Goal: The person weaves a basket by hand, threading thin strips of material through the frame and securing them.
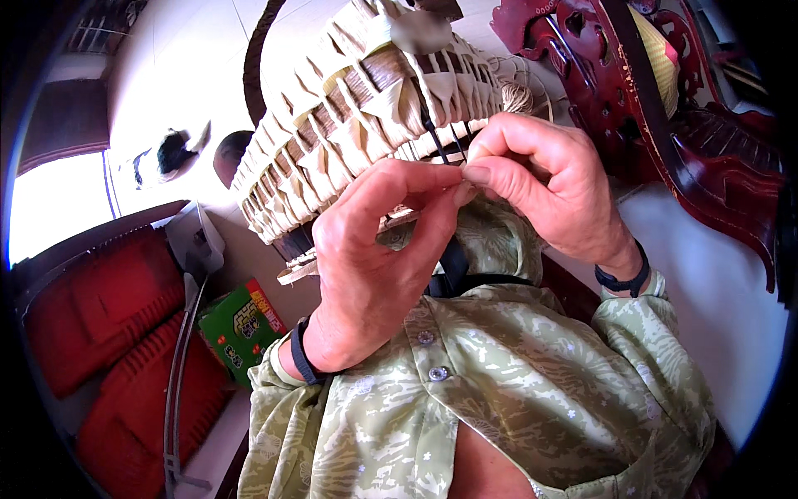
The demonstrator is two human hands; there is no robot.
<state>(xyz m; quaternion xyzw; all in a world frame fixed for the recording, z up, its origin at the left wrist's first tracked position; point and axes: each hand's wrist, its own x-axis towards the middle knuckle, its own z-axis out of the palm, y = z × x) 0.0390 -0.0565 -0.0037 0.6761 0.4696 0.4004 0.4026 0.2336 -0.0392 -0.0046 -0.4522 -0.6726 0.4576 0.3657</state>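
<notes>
A large woven basket point(332, 125) of pale, flat, folded strips and brown bands leans in front of me. My left hand point(366, 249) and my right hand point(549, 183) meet just on the near side of it, thumbs and forefingers pinched tip to tip. Whatever lies between those fingertips is too small or hidden to make out. Two thin dark cords point(435, 137) run down the basket's side just beyond the fingers. Both wrists wear dark bands, and a black strap point(453, 268) hangs below the hands against my green patterned shirt point(499, 358).
To the right stands a dark red carved wooden chair point(648, 108). A bundle of tan twine point(517, 98) sits at the basket's far right edge. On the left are red cushions point(108, 308), a green box point(245, 328) and a thin metal stand point(179, 374). Pale floor tiles point(208, 41) extend behind.
</notes>
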